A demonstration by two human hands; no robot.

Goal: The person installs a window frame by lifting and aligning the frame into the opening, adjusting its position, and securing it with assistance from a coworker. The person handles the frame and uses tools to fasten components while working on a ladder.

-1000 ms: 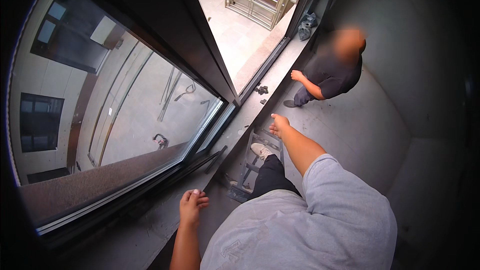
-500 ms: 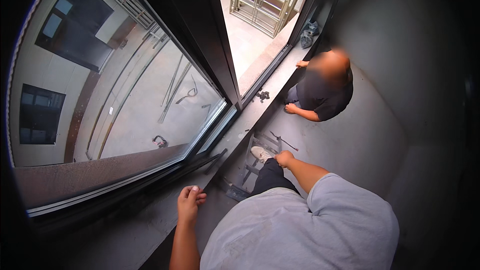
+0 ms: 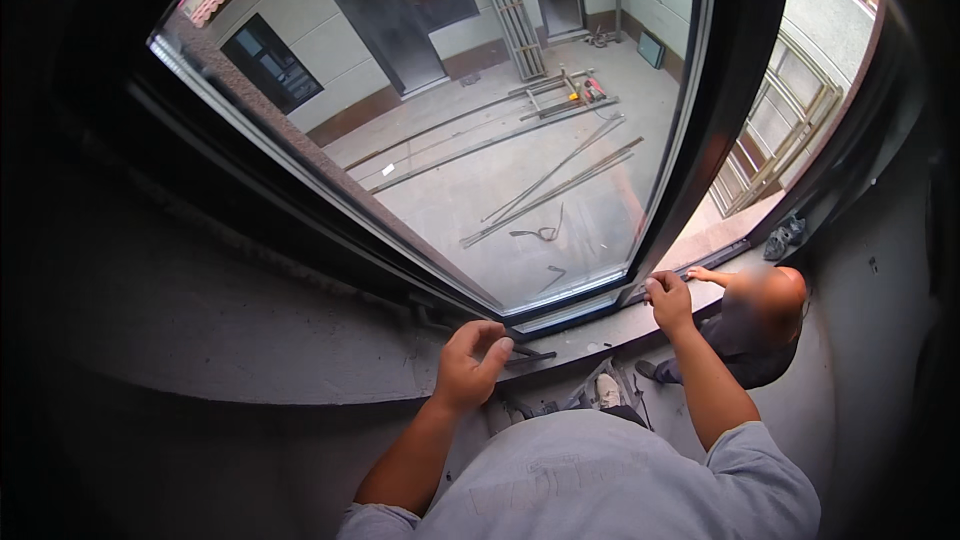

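Standing at a ledge (image 3: 590, 342), head view: the person wears pale shoes (image 3: 608, 390), one on what looks like a ladder (image 3: 583, 398). The left hand (image 3: 470, 365) is loosely curved, thumb apart from fingers, nothing visible in it, near a dark bar (image 3: 530, 357). The right hand (image 3: 670, 298) has bent fingers beside the frame's lower corner; whether it touches or holds anything cannot be told. Sound handling presumably calls for firm footing, balanced weight, and fingers clear of edges and of the co-worker (image 3: 765, 325) at right. The window frame (image 3: 690, 180), ahead of both hands, is dark and straight-sided, with a paler inner edge; its glass pane (image 3: 560, 260) is clear, showing the yard beyond.
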